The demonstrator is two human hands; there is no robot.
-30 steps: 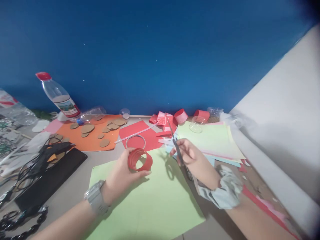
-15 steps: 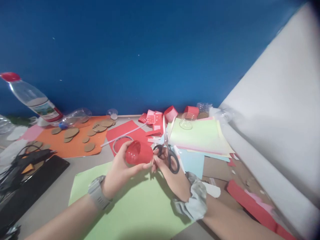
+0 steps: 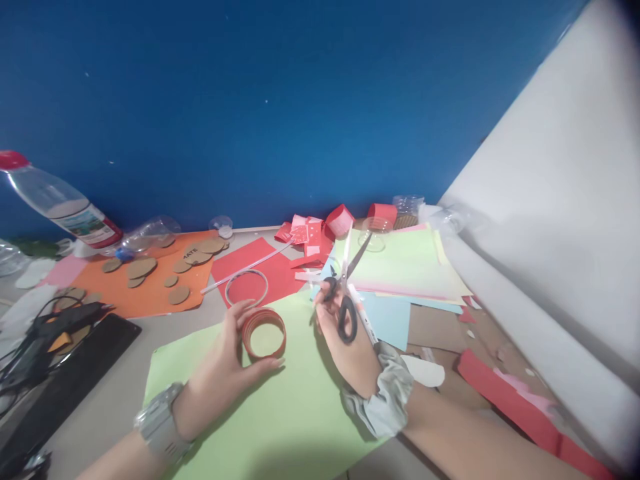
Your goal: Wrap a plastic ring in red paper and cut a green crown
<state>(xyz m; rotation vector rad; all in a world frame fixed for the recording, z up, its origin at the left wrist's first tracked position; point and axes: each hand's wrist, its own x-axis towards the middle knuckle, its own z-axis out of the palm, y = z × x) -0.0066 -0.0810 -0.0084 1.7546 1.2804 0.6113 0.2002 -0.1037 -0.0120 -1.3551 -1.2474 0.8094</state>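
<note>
My left hand [image 3: 220, 367] curls its thumb and fingers around a red cylinder [image 3: 247, 347]. The cylinder stands upright on a light green sheet of paper [image 3: 300, 393], and green shows through its round opening. My right hand [image 3: 345, 333] holds scissors [image 3: 345, 273] with black handles. Their blades point away from me and are spread apart, clear of the cylinder. Just beyond my left fingers a thin ring [image 3: 247, 288] lies partly on a red sheet [image 3: 280, 267]. Under the scissors, a white marker [image 3: 363, 313] lies beside my right hand.
Cardboard discs [image 3: 142, 268] lie on orange paper [image 3: 120, 293] at left, near a tilted plastic bottle [image 3: 75, 207] and a black glue gun [image 3: 55, 327]. Stacked paper sheets [image 3: 400, 267] and red paper rings [image 3: 340, 220] sit at the back. A white wall [image 3: 560, 200] bounds the right.
The red cylinder has been turned from its side to upright and lowered onto the green sheet. My hands have moved apart, and the scissor blades have spread.
</note>
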